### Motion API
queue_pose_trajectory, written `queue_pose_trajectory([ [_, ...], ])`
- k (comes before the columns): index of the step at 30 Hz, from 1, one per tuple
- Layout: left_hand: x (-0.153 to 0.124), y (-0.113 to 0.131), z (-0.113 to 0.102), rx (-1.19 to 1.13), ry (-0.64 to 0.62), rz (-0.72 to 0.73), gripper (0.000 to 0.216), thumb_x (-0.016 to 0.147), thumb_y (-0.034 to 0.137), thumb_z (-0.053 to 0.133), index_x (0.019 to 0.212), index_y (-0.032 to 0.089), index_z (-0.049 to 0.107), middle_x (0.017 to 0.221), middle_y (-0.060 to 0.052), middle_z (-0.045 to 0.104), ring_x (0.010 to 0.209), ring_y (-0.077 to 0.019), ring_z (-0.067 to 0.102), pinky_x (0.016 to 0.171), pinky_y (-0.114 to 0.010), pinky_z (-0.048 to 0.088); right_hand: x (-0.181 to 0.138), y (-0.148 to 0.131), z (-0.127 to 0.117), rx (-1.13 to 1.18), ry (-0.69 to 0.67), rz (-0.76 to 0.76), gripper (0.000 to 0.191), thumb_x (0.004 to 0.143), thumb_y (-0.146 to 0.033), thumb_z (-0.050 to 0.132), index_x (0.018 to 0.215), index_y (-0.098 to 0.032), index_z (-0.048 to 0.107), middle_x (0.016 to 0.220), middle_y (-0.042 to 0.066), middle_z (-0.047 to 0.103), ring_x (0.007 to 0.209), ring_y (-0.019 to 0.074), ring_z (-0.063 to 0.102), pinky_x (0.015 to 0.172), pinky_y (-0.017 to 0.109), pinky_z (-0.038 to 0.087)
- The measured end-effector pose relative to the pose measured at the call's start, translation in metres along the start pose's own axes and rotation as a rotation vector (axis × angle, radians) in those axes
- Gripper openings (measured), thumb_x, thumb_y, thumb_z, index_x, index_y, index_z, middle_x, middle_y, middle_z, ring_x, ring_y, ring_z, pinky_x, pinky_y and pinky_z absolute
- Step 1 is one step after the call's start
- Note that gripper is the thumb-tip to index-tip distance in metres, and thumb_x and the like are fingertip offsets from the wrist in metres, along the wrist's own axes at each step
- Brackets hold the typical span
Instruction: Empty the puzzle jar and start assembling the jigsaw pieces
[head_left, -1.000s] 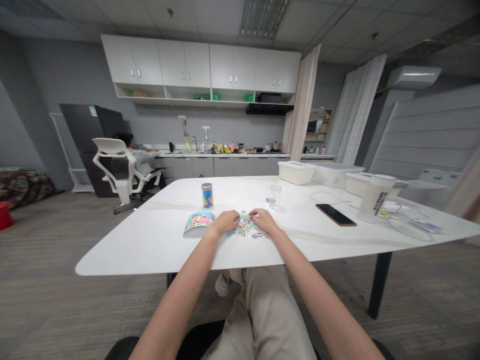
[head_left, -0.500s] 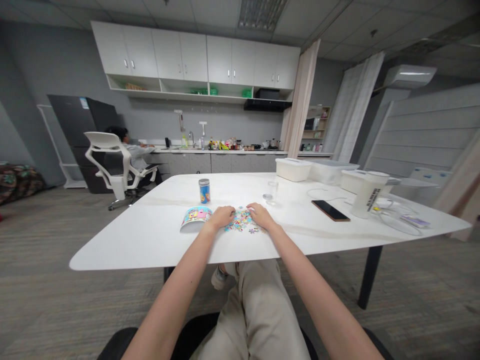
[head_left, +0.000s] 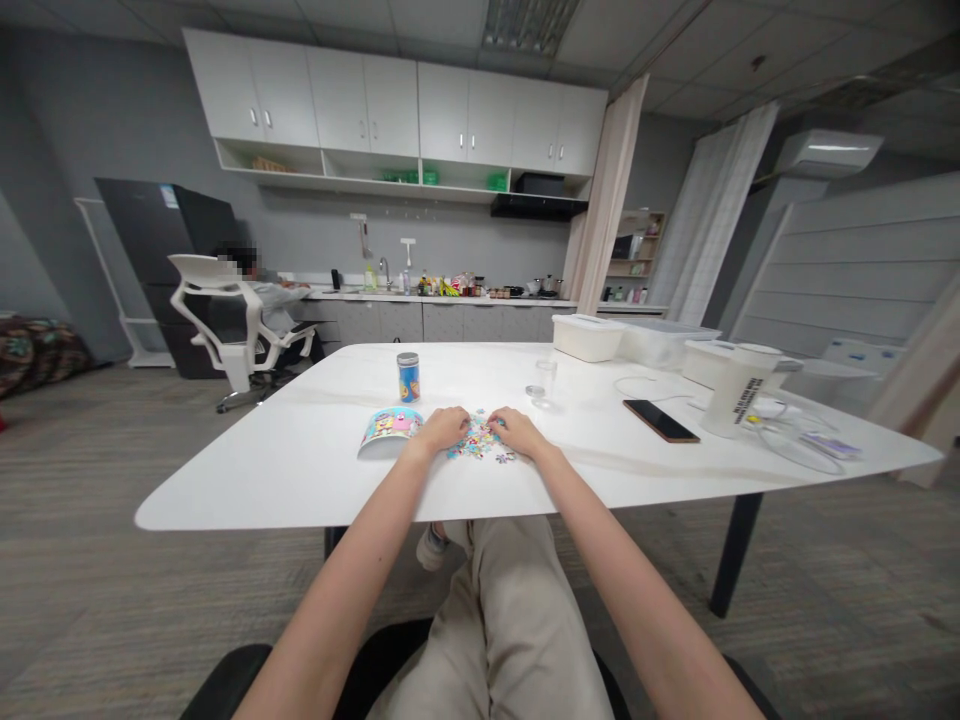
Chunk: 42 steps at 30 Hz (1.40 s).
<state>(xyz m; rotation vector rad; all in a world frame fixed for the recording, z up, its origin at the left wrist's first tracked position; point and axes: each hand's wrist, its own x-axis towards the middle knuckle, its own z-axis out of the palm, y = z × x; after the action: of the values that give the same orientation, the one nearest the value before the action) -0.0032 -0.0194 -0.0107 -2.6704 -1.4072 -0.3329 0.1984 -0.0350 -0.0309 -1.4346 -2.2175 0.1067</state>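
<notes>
Has the bare left hand (head_left: 448,427) curled at the left edge of a heap of small multicoloured jigsaw pieces (head_left: 478,440) on the white table (head_left: 262,490), the bare right hand (head_left: 517,432) bent over its right side — cannot tell for either whether grasping or released. Left, a curved cartoon-printed sheet (head_left: 391,424); farther, a blue cartoon-labelled jar (head_left: 409,382). Right, a white cup (head_left: 731,405) with dark lettering — too small to read.
</notes>
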Motion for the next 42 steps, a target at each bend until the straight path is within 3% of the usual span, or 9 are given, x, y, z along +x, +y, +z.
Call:
queue_pose_trajectory([
  [8,-0.001,0.000,0.001,-0.012,0.016,0.005,0.031,0.087,0.018,0.043,0.103,0.016,0.070,0.119,-0.011,0.066,0.106,-0.0208,0.063,0.093,-0.029,0.047,0.001,0.003,0.002,0.015,0.018,0.001,0.025,0.092,-0.025,0.051,0.104,-0.019,0.072,0.113,0.009,0.069,0.108,0.0200,0.060,0.097,0.030,0.042],
  [14,0.000,-0.001,0.000,-0.029,-0.008,0.005,0.029,0.086,0.017,0.046,0.099,0.018,0.071,0.109,-0.009,0.071,0.101,-0.0211,0.066,0.091,-0.029,0.048,0.003,0.007,0.005,0.045,0.018,0.005,0.023,0.092,-0.025,0.051,0.104,-0.018,0.070,0.109,0.008,0.071,0.104,0.0191,0.062,0.095,0.030,0.043],
  [20,0.001,-0.001,0.002,-0.026,0.005,0.028,0.029,0.086,0.016,0.045,0.101,0.017,0.070,0.126,-0.010,0.064,0.109,-0.0202,0.063,0.096,-0.027,0.046,0.001,0.008,0.005,0.037,0.034,-0.016,0.021,0.091,-0.023,0.053,0.103,-0.019,0.070,0.114,0.008,0.069,0.109,0.0191,0.061,0.098,0.030,0.042],
  [24,0.002,-0.001,0.002,-0.019,-0.011,0.029,0.028,0.085,0.015,0.045,0.095,0.018,0.071,0.106,-0.008,0.072,0.098,-0.0201,0.066,0.089,-0.027,0.048,0.001,0.006,0.005,0.042,0.029,-0.018,0.023,0.093,-0.023,0.051,0.106,-0.019,0.069,0.117,0.008,0.069,0.111,0.0195,0.061,0.100,0.032,0.042],
  [27,0.001,0.000,0.000,-0.010,-0.003,0.032,0.027,0.085,0.016,0.045,0.093,0.018,0.071,0.104,-0.009,0.073,0.097,-0.0209,0.067,0.088,-0.028,0.049,0.002,0.006,0.005,0.023,0.015,-0.017,0.025,0.095,-0.023,0.048,0.106,-0.020,0.070,0.116,0.008,0.070,0.109,0.0203,0.062,0.097,0.031,0.043],
  [34,-0.001,0.002,-0.002,0.010,0.016,0.039,0.030,0.086,0.017,0.045,0.103,0.015,0.069,0.116,-0.010,0.068,0.100,-0.0207,0.066,0.091,-0.027,0.047,0.002,0.002,0.002,-0.024,0.039,-0.041,0.022,0.092,-0.025,0.053,0.099,-0.019,0.072,0.110,0.008,0.070,0.106,0.0197,0.061,0.095,0.030,0.043],
  [42,0.005,0.003,0.001,0.012,-0.049,0.050,0.036,0.087,0.015,0.042,0.113,0.018,0.066,0.120,-0.007,0.069,0.109,-0.0189,0.063,0.098,-0.026,0.045,0.001,-0.002,-0.002,0.011,0.000,-0.022,0.025,0.094,-0.026,0.050,0.101,-0.019,0.072,0.109,0.008,0.072,0.102,0.0190,0.064,0.092,0.028,0.044],
])
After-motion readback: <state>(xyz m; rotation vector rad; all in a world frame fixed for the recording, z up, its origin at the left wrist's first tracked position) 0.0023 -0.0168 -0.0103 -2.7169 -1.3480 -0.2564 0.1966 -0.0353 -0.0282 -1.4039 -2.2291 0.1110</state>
